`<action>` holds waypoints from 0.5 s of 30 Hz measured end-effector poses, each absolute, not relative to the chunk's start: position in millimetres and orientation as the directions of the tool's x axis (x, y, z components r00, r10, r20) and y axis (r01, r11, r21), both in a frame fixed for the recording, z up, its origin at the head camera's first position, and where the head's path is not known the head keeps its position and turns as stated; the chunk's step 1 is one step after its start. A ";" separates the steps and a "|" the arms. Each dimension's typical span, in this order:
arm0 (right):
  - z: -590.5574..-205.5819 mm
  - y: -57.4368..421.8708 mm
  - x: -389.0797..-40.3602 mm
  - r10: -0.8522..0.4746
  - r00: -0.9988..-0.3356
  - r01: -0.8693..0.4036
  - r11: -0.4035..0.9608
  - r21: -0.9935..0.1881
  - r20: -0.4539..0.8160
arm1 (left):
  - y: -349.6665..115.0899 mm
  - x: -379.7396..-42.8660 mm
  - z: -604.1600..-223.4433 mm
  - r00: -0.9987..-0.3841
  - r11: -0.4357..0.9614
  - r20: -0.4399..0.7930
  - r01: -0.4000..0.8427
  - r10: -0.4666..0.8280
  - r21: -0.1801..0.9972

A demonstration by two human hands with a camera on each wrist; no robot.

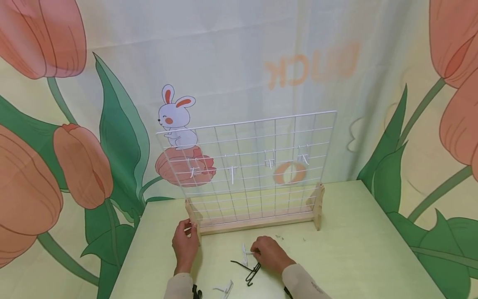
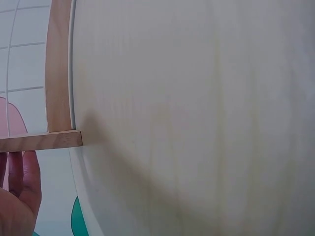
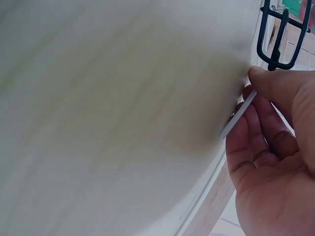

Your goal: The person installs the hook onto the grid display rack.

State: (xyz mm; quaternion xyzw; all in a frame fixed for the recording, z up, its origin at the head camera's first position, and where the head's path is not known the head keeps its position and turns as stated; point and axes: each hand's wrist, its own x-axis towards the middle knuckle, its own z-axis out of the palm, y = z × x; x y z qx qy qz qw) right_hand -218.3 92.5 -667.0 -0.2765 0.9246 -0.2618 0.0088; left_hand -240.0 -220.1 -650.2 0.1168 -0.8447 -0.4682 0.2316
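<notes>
My left hand (image 1: 185, 247) is at the left wooden foot (image 1: 192, 209) of a wire grid rack (image 1: 246, 122). Its straight fingers touch the outer side of the wood (image 2: 42, 141) in the left wrist view; the thumb is hidden there. In front of the rack, my right hand (image 1: 272, 254) pinches a white hook (image 1: 244, 255) by its thin prong, between thumb and fingers. The right wrist view shows only a white rod (image 3: 238, 115) of it. Close beside that hand, a black wire hook (image 1: 253, 275) lies on the table.
Several white hooks (image 1: 232, 174) hang across the middle of the grid. Another white hook (image 1: 226, 288) lies at the table's near edge. The rack's wooden base bar (image 1: 257, 222) spans the table (image 1: 358, 241). Behind stands a printed curtain (image 1: 239, 62) with tulips and a rabbit.
</notes>
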 end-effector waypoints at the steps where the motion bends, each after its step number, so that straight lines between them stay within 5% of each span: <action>1: -668.0 93.0 -217.8 -0.517 -0.847 -0.507 0.711 -0.488 0.127 | -219.5 -239.3 -650.2 -0.865 0.533 0.280 0.018 -0.416 0.846; 15: -654.3 98.1 -210.4 -0.484 -0.860 -0.488 0.683 -0.543 0.163 | -217.6 -239.8 -649.9 -0.854 0.539 0.299 0.027 -0.425 0.842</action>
